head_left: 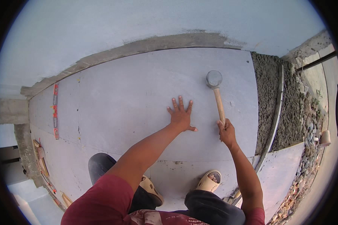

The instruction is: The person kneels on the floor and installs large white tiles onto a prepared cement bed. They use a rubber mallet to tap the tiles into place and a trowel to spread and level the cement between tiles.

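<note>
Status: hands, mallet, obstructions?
Left hand palm down on tile. Right hand gripping mallet. No obstruction seen between mallet and tile; red level far left.

The level (55,111) lies left of the mallet (217,96), the mortar (266,97) right.

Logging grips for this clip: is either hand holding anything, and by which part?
The right hand holds the mallet near the lower end of its handle. The left hand holds nothing; it is spread palm-down on the slab.
</note>
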`<action>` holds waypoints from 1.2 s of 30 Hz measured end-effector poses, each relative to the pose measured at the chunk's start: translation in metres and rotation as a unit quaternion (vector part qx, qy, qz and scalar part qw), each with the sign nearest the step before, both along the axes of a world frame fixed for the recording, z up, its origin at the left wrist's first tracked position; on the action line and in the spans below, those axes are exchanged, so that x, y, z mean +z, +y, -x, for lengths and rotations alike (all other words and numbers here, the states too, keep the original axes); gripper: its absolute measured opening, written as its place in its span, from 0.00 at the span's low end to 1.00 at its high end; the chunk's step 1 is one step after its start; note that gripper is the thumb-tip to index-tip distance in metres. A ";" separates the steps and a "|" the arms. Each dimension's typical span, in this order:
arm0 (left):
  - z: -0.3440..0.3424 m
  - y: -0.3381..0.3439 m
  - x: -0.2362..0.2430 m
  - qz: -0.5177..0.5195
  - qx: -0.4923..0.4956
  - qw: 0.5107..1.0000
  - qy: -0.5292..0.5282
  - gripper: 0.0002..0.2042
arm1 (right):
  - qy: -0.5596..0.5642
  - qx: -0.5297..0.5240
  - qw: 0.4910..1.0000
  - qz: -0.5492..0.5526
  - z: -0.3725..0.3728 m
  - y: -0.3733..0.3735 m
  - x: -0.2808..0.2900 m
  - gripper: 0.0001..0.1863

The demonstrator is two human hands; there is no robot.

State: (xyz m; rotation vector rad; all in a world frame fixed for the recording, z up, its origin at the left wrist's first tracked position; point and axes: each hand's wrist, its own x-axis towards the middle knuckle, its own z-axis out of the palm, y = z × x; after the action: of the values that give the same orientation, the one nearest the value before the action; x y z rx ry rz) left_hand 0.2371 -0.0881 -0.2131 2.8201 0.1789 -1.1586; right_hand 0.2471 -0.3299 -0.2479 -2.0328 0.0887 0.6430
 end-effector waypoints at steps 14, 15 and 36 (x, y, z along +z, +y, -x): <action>0.023 -0.026 -0.022 -0.050 -0.016 0.999 0.001 0.70 | -0.091 -0.278 0.951 -0.101 0.189 -0.064 0.134 0.26; 0.024 -0.026 -0.021 -0.056 -0.011 0.998 0.003 0.70 | -0.160 -0.289 0.936 -0.121 0.188 -0.065 0.143 0.26; 0.020 -0.033 -0.010 -0.046 0.001 0.999 0.026 0.72 | -0.213 -0.268 0.939 0.042 0.132 -0.090 0.026 0.26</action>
State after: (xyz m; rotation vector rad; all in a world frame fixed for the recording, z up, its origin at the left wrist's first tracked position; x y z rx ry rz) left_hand 0.2168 -0.1210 -0.2235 2.8689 0.2438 -1.2542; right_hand 0.1153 -0.4199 -0.2219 -2.0573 0.4033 -0.1470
